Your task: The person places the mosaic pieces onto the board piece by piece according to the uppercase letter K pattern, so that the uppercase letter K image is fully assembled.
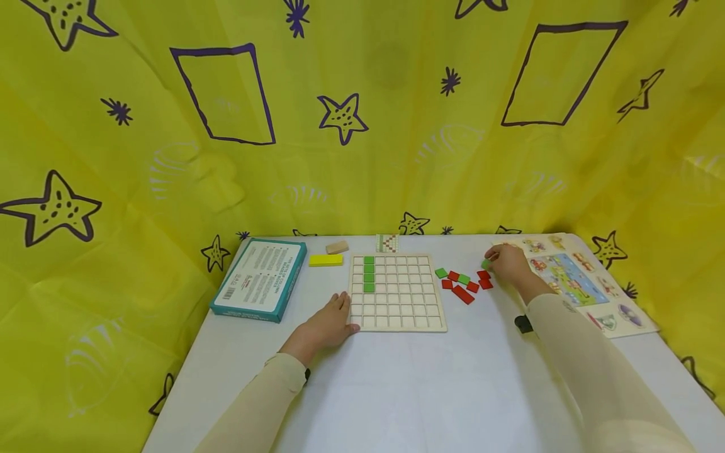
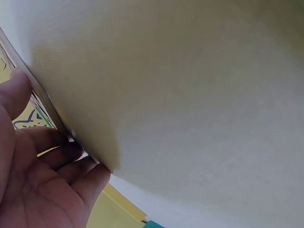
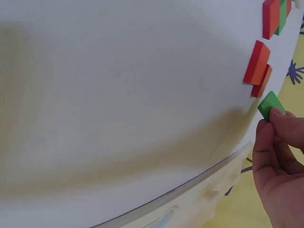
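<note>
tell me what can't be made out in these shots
- Head view: print on the teal box and the small pattern card is too small to read.
- Left wrist view: the wooden grid board shows only its edge beside the left hand.
- Right wrist view: right hand hides part of the green tile.

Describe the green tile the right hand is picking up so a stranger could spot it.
Start at the wooden grid board mid-table, then go right past the loose red and green tiles. The green tile lies farthest right, pinched in the right hand, the only loose tile being held.
</note>
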`<state>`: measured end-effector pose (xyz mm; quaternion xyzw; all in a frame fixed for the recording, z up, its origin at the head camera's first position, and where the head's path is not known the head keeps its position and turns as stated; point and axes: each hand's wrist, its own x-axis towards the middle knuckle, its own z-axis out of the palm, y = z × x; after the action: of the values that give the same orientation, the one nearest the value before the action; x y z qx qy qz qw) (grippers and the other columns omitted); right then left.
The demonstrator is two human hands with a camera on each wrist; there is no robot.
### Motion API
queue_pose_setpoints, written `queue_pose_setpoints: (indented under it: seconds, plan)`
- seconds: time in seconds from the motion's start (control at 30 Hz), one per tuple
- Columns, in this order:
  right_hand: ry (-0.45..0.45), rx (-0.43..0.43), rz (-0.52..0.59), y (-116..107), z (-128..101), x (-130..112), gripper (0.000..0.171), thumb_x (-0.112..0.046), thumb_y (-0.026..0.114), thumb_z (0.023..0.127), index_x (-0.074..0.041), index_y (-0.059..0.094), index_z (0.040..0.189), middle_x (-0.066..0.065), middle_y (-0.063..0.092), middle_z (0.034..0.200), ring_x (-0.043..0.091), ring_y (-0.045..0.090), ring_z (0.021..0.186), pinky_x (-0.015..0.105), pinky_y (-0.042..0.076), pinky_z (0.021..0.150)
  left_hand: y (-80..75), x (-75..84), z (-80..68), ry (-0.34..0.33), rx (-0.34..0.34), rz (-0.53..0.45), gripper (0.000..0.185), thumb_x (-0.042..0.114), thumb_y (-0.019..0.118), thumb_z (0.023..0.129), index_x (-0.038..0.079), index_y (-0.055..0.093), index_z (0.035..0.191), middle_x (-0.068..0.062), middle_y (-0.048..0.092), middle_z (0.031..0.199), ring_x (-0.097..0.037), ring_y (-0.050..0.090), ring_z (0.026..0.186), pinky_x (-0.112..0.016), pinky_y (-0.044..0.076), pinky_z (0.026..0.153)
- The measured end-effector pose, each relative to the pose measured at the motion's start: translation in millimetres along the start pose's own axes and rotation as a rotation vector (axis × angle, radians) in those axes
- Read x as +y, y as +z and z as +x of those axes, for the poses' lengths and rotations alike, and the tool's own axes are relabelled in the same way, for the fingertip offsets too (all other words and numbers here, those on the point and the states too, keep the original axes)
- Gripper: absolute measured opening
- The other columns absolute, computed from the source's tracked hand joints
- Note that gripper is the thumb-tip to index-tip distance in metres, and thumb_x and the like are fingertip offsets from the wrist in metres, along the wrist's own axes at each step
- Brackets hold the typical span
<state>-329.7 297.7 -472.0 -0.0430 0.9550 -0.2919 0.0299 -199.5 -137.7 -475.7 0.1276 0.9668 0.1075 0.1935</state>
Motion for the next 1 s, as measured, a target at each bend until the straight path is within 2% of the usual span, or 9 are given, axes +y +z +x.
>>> queue_pose_setpoints:
  seconds: [0.2,0.5,0.77,1.0]
  plan:
    - [-0.054,0.061,0.015,-0.5,-2.3,-14.4,0.018,0.003,0.060,0.095,0.008,0.068,0.111,0.030,0.065,0.109,0.044,0.060,0.100,0.053,0.051,0.086,2.3,-1.7,1.3,0.006,0.003,0.002,0.082,0.045,0.057,0.101,-0.001,0.021,0.159,-0.013,0.016,0.167,-0.030,0.011,0.154,-0.042,0.021,0.121]
    - [-0.027,0.029,0.099,7.7,4.6,-50.8,0.021,-0.003,0.062,0.098,0.003,0.068,0.118,0.024,0.063,0.115,0.038,0.059,0.101,0.038,0.054,0.077,3.4,-2.7,2.0,0.021,0.014,0.003,0.081,0.045,0.057,0.101,-0.001,0.023,0.158,-0.014,0.016,0.167,-0.031,0.013,0.153,-0.043,0.022,0.121]
    - [-0.084,0.006,0.155,16.2,7.1,-77.7,0.022,-0.003,0.062,0.099,0.003,0.068,0.120,0.023,0.063,0.115,0.038,0.060,0.104,0.043,0.055,0.084,2.0,-2.9,1.9,0.023,0.010,-0.013,0.082,0.045,0.057,0.101,-0.002,0.021,0.158,-0.014,0.016,0.167,-0.031,0.012,0.153,-0.043,0.022,0.121]
    - [-0.129,-0.032,0.179,23.7,10.4,-94.0,0.020,-0.003,0.065,0.097,0.001,0.071,0.116,0.020,0.065,0.112,0.035,0.061,0.101,0.039,0.055,0.082,3.3,-2.7,1.9,0.023,0.010,-0.004,0.082,0.045,0.056,0.101,-0.002,0.021,0.158,-0.015,0.016,0.167,-0.031,0.012,0.153,-0.043,0.022,0.121]
